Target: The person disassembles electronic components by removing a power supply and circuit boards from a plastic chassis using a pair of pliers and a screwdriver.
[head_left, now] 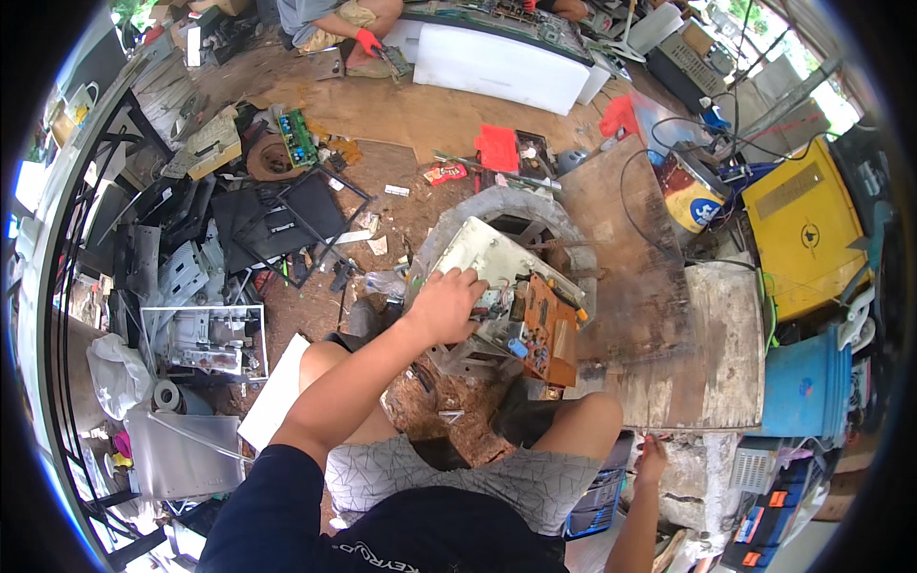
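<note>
In front of me a pale, flat appliance casing (470, 250) lies tilted on a grey ring-shaped metal stand (564, 218). My left hand (447, 304) is over it, fingers curled down against its middle beside small parts and wires; what they grip is hidden. Just right of these fingers, an orange-brown circuit board (548, 329) with blue and dark components leans at the casing's edge. My right hand (651, 456) is lower right, by the near edge of a wooden board (630, 277). Its fingers are pinched together, and anything between them is too small to name.
Scrap frames and dark panels (277, 220) heap up on the left, near a green circuit board (297, 138). A yellow case (807, 229) and blue bin (807, 390) stand right. Across the floor, a person's red-gloved hand (368, 42) is beside a white block (501, 67).
</note>
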`<state>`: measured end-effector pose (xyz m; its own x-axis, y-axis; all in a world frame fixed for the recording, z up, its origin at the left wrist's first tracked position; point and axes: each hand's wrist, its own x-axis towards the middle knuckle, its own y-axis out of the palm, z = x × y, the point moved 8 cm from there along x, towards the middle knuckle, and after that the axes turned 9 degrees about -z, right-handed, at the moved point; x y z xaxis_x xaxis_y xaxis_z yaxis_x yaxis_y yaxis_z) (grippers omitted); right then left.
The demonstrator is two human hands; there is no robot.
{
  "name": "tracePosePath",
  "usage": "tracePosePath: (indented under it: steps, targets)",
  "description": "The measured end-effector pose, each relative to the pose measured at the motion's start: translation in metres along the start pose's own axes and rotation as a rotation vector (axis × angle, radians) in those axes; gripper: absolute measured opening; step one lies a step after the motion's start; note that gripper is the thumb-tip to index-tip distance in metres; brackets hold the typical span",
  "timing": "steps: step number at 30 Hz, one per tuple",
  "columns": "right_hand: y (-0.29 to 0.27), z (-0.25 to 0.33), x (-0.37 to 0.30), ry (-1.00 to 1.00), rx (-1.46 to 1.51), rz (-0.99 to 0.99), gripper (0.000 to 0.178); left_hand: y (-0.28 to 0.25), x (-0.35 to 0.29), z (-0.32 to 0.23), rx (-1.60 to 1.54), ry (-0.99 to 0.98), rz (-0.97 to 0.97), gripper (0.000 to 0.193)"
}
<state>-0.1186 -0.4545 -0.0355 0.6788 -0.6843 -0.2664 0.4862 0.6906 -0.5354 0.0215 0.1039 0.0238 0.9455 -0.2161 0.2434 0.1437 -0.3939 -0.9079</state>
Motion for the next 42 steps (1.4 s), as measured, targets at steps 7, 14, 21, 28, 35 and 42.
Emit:
tracePosePath:
  steps: [7, 14, 21, 28, 35, 42]
  targets:
    - [-0.034, -0.174, 0.019, 0.333, 0.209, -0.124, 0.015, 0.031, 0.012, 0.011, 0.122, -0.037, 0.008, 0.066]
    - [-0.044, -0.217, -0.003, 0.424, 0.096, -0.126, 0.01, 0.018, 0.013, -0.012, 0.203, -0.06, 0.041, 0.096]
    - [-0.059, -0.356, 0.019, 0.356, -0.023, -0.145, 0.015, 0.032, 0.023, -0.027, 0.186, 0.078, 0.119, 0.072]
    - [-0.029, -0.432, -0.032, -0.148, -1.344, 0.451, 0.025, 0.041, 0.02, -0.011, 0.005, 0.066, 0.055, 0.07]
    - [-0.098, -0.464, -0.066, 0.752, -0.285, -0.434, 0.052, 0.042, 0.02, -0.025, 0.256, 0.192, -0.156, 0.055]
    - [-0.114, -0.426, -0.035, 0.737, -0.232, -0.623, 0.042, 0.045, 0.016, 0.012, 0.274, 0.046, -0.148, 0.051]
